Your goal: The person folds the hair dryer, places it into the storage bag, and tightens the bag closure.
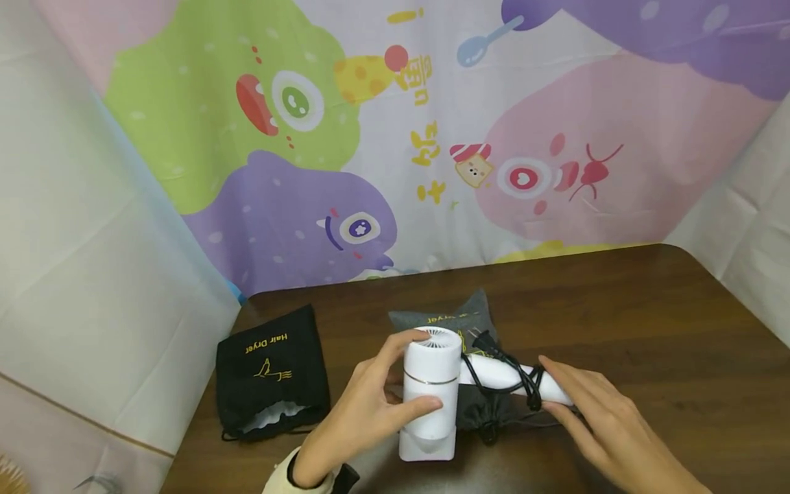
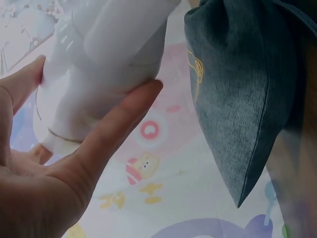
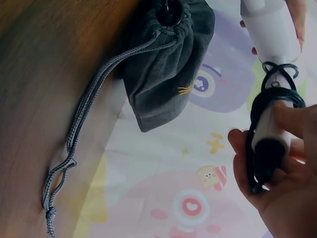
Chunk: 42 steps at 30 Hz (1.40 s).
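A white hair dryer [image 1: 431,405] is held up over the table between both hands. My left hand [image 1: 376,401] grips its barrel, thumb across the front and a finger at the vented end; the left wrist view shows the fingers spread around the white body [image 2: 94,74]. With my right hand [image 1: 607,418] I hold the end of the handle [image 1: 494,372], around which a black power cord [image 1: 531,384] is wound. In the right wrist view the thumb and fingers close round the handle beside the cord [image 3: 262,158]. Behind the dryer lies a grey drawstring pouch [image 1: 444,321], partly hidden.
A black drawstring pouch [image 1: 271,370] printed "Hair Dryer" lies at the left, white material showing at its mouth. The grey pouch's drawstring [image 3: 81,109] trails over the brown table [image 1: 666,329]. A cartoon-printed cloth [image 1: 426,233] hangs along the far edge.
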Tool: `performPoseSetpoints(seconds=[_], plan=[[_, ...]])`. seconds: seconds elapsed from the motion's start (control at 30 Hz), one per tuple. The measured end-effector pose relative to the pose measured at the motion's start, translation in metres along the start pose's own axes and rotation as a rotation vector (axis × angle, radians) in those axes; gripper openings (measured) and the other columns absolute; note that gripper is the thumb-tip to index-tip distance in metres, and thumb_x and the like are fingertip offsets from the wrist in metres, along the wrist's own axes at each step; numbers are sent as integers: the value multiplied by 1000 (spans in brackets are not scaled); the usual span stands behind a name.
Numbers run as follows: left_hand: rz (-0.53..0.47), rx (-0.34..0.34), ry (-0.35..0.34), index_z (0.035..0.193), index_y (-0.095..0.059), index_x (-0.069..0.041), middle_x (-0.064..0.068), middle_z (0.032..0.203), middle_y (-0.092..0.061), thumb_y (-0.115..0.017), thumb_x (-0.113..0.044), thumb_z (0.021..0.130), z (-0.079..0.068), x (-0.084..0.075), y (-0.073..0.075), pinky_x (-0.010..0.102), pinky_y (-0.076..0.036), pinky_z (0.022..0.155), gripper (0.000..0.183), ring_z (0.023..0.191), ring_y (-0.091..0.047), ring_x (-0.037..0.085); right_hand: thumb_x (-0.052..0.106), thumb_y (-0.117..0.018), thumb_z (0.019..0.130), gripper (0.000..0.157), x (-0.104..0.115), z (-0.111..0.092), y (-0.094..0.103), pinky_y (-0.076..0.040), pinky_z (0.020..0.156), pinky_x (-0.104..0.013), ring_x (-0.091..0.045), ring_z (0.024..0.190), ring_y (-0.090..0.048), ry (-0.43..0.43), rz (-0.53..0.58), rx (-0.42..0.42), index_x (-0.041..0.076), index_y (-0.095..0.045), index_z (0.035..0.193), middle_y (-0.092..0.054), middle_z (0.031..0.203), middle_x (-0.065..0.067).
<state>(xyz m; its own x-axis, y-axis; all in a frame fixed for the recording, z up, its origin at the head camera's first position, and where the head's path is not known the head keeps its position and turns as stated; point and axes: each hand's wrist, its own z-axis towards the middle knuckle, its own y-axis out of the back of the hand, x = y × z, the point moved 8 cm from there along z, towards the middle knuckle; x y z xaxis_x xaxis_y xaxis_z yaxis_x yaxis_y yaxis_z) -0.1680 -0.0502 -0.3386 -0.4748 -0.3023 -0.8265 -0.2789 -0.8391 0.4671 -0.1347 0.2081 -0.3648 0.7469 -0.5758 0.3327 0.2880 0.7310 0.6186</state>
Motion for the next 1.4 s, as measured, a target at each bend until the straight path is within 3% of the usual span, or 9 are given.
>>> performPoseSetpoints(seconds=[0.1,0.2,0.6,0.9,1.4], plan=[[-1,-25,-21,145,-41,-26,2,128,-61,-81,-21,86,0,-2,-1,29,-59,61,71,88,-72,16,40,-49,105,52,4,1,4,-39,97,-9,-15,111,-59,35,-6,-79,-1,-59,135,-67,124,-11],[-2,-44,-42,146,-40,-25,4,128,-62,-80,-20,86,-1,-4,-1,29,-59,60,72,87,-72,16,42,-46,105,55,9,3,8,-38,98,-9,-16,106,-60,51,-20,-141,-4,-62,130,-68,118,-14],[-10,-68,-110,148,-36,-19,10,125,-63,-79,-13,86,-2,-11,-2,28,-59,58,75,88,-72,16,34,-54,104,51,30,8,17,-42,95,-10,-18,96,-61,98,5,-346,-13,-66,118,-68,105,-24],[-14,-95,-146,148,-35,-16,11,123,-63,-79,-11,86,-2,-14,-2,27,-58,58,76,86,-72,16,33,-56,102,50,33,5,17,-42,96,-10,-19,96,-63,90,-8,-427,-14,-66,115,-67,100,-26],[-1,-138,-179,147,-36,-14,11,115,-66,-79,-12,86,-5,-21,-3,26,-58,59,75,81,-71,13,31,-63,99,46,40,1,18,-44,96,-13,-10,104,-63,92,-1,-560,-13,-69,108,-68,94,-28]])
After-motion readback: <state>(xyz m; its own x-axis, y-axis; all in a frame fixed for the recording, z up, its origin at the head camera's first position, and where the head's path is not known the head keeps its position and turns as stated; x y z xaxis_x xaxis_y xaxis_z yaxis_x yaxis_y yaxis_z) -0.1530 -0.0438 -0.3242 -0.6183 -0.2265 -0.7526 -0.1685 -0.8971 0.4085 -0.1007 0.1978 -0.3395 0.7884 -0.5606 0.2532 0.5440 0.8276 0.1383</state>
